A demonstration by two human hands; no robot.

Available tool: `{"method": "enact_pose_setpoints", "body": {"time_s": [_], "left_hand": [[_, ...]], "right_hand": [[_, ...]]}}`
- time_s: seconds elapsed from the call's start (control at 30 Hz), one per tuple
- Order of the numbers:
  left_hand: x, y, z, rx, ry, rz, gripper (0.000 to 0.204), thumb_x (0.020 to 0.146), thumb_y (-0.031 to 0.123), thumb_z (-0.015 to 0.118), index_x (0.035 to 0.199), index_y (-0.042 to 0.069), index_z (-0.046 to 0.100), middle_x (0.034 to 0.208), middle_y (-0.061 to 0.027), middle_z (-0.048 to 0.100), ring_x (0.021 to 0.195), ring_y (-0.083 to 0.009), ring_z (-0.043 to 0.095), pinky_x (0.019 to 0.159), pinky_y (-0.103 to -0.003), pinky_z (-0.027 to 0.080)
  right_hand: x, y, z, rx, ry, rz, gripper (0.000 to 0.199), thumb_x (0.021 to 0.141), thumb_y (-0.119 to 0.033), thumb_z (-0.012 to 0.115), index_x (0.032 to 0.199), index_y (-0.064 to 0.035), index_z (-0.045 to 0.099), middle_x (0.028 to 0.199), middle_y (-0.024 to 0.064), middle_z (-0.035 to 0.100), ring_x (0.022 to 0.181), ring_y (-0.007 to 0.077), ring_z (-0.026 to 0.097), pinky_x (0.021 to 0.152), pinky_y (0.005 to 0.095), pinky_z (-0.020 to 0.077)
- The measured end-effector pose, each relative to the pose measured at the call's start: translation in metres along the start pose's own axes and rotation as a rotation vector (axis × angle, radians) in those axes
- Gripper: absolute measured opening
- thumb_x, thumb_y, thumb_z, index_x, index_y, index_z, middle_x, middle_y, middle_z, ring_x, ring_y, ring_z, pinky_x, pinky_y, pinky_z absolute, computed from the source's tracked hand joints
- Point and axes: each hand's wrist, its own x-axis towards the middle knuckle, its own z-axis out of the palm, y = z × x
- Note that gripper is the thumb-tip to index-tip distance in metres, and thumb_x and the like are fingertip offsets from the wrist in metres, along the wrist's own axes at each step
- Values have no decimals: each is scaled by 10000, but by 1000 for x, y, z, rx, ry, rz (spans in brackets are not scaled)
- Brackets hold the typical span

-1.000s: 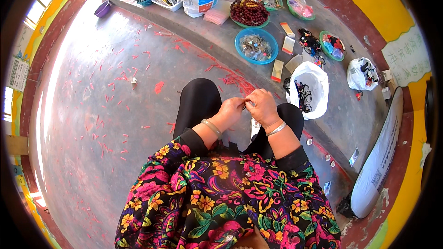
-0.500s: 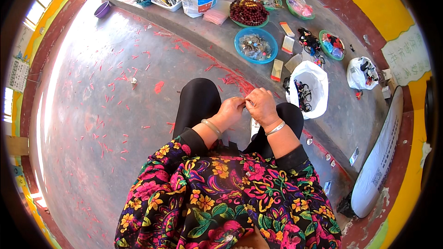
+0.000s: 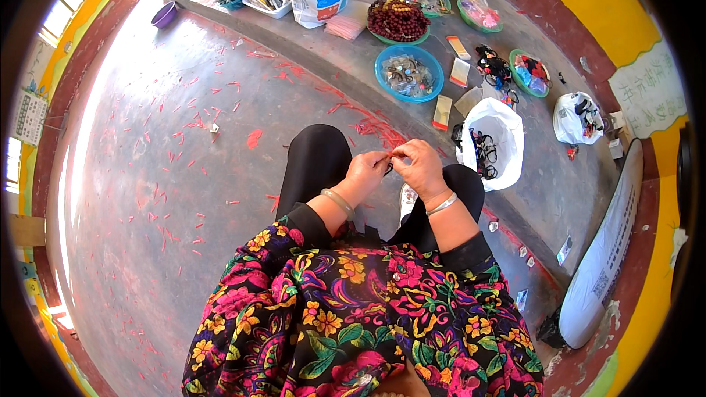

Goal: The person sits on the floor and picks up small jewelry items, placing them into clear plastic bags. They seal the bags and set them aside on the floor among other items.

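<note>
My left hand (image 3: 365,175) and my right hand (image 3: 419,170) meet above my knees, fingertips nearly touching. Both are closed in a pinch. A small dark cord loop (image 3: 388,170) shows between them, mostly covered by the fingers, and its exact kind is too small to make out. To the right of my right knee, a white plastic bag (image 3: 512,165) stands with its top spread wide. Black corded pieces (image 3: 484,153) with small bright bits lie inside it.
Beyond my hands a blue basin (image 3: 382,82) holds small packets, beside a tray of dark red beads (image 3: 398,20). A smaller white bag (image 3: 565,126) and a long white wrapped bundle (image 3: 599,265) are on the right. Red scraps (image 3: 379,131) litter the floor along the step.
My fingertips have drawn slightly apart, and my right fingers have lifted a little. The dark loop now shows between the hands. Everything else stays put.
</note>
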Motion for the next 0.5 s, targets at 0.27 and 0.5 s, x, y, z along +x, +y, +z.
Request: {"method": "enact_pose_setpoints", "body": {"time_s": [0.27, 0.5], "left_hand": [[0, -7, 4, 228, 77, 397, 167, 799, 17, 551, 944, 1, 633, 899, -178, 633, 838, -342, 614, 710, -356, 497], [-1, -6, 6, 220, 89, 458, 157, 793, 14, 562, 932, -7, 630, 925, -180, 635, 865, -344, 612, 737, -361, 499]], "right_hand": [[-3, -4, 1, -190, -9, -109, 116, 681, -200, 657, 757, -113, 644, 762, 26, 588, 803, 218, 554, 728, 363, 395], [-3, -6, 1, -294, 41, -182, 69, 685, -160, 636, 727, -108, 617, 738, 20, 570, 781, 219, 548, 704, 357, 394]]}}
